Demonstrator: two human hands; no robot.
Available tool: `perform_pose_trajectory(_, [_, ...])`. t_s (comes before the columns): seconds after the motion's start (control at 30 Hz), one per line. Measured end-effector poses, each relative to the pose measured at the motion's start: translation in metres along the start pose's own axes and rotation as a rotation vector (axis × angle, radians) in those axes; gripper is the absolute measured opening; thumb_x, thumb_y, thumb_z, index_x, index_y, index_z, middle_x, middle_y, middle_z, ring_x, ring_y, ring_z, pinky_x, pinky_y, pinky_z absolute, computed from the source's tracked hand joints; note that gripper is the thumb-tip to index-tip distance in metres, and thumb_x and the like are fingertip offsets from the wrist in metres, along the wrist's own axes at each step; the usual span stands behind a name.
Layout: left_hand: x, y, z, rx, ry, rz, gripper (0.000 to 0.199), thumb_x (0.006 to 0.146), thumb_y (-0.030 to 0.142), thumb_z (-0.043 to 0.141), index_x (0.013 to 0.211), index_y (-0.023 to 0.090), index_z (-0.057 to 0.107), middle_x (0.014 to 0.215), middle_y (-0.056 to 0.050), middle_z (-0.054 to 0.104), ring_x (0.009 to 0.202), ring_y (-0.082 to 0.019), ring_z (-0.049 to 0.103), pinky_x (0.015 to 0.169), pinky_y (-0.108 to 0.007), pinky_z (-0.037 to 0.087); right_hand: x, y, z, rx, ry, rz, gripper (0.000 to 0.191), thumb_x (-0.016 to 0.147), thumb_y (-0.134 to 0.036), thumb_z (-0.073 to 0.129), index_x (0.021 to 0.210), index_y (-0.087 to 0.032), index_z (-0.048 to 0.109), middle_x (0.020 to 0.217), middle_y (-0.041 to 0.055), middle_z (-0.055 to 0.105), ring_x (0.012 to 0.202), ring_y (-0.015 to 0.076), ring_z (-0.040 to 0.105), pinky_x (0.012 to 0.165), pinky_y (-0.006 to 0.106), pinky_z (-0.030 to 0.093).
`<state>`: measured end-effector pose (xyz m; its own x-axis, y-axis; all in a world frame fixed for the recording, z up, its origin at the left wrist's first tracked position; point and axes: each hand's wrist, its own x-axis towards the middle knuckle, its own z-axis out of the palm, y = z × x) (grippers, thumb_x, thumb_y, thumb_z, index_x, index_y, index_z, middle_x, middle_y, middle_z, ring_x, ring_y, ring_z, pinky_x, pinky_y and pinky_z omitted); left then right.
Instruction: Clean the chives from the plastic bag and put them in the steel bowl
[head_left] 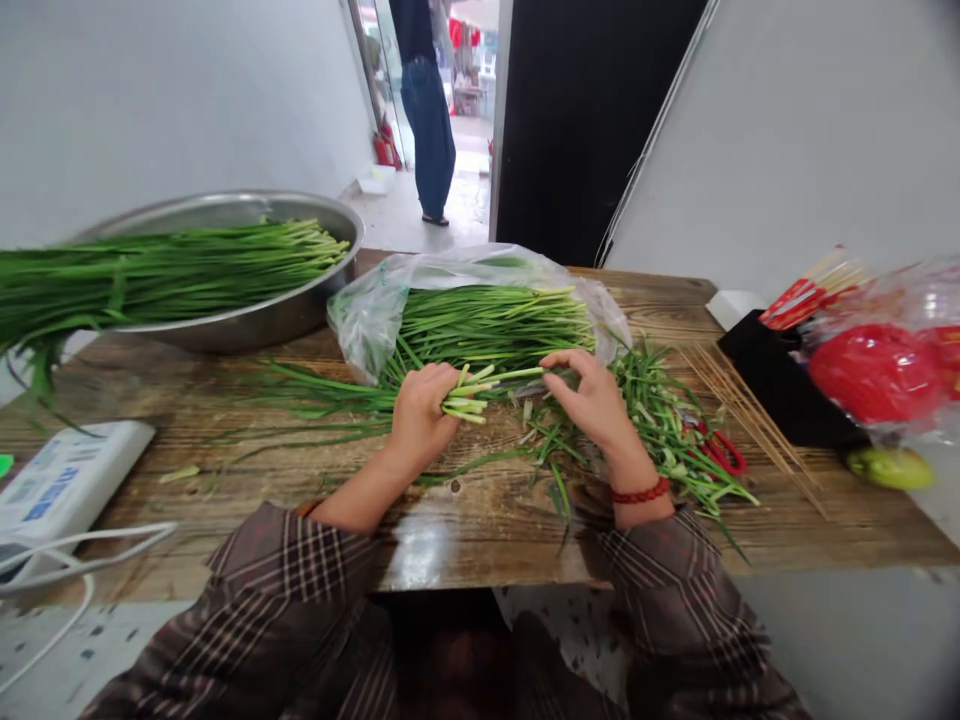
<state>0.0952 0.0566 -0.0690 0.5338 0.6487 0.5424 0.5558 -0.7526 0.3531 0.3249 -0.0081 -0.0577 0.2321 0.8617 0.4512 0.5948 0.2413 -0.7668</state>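
Observation:
My left hand is closed around a small bunch of garlic chives, their pale cut ends pointing right and the green leaves trailing left over the table. With thumb and forefinger my right hand pinches the tip of one chive stalk that sticks out from the bunch. Just behind both hands, a clear plastic bag lies around a thick pile of chives. Loose chive scraps are heaped beside my right wrist, with more bits below my fingers.
At the back left a metal basin holds long chives. A white power strip with cables lies at left. Red-handled scissors, wooden skewers and a black box are at right. A person stands in the doorway.

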Motion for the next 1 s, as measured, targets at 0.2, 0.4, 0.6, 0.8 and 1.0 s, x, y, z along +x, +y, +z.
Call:
perform_pose_trajectory(0.2, [-0.001,0.004,-0.004,0.004,-0.036,0.022,0.015,0.084,0.023,0.056,0.093,0.019,0.068,0.082,-0.005,0.067,0.078,-0.021,0.056,0.066,-0.033,0.033,-0.005,-0.008,0.014,0.082,-0.011,-0.043,0.015,0.083,-0.034,0.063,0.09,-0.022,0.069,0.091,0.0035,0.071,0.087,0.0181,0.064,0.084,0.034,0.048])
perform_pose_trajectory(0.4, [-0.004,0.014,-0.017,0.117,0.157,0.09,0.034,0.084,0.022,0.057,0.117,0.027,0.063,0.12,-0.008,0.066,0.113,-0.027,0.054,0.093,-0.044,0.034,-0.008,-0.018,0.022,-0.033,0.066,-0.131,0.014,0.086,-0.031,0.062,0.077,-0.023,0.069,0.082,0.0028,0.071,0.082,0.0189,0.062,0.08,0.035,0.047])
perform_pose_trajectory(0.6, [-0.004,0.015,-0.01,0.056,-0.185,0.211,0.045,0.078,0.013,0.049,0.122,0.02,0.06,0.103,-0.009,0.07,0.094,-0.024,0.063,0.081,-0.037,0.044,-0.013,-0.024,0.031,0.089,-0.032,-0.067,0.018,0.087,-0.033,0.06,0.075,-0.023,0.068,0.076,0.0014,0.07,0.076,0.0171,0.062,0.074,0.031,0.047])
perform_pose_trajectory(0.8, [-0.003,0.014,-0.008,0.024,-0.3,0.058,0.029,0.074,0.011,0.049,0.097,0.019,0.064,0.088,-0.006,0.069,0.084,-0.023,0.064,0.071,-0.032,0.046,-0.011,-0.011,0.028,0.203,0.058,0.112,0.027,0.09,-0.039,0.053,0.074,-0.021,0.066,0.067,-0.0006,0.064,0.065,0.014,0.058,0.065,0.027,0.044])
perform_pose_trajectory(1.0, [-0.002,0.004,-0.007,-0.103,-0.122,-0.114,0.023,0.072,0.008,0.048,0.089,0.021,0.058,0.086,-0.003,0.066,0.08,-0.02,0.062,0.068,-0.028,0.044,-0.004,0.003,0.015,0.089,0.252,0.06,0.046,0.094,-0.043,0.043,0.055,-0.021,0.05,0.061,0.0007,0.057,0.065,0.0147,0.056,0.07,0.03,0.046])
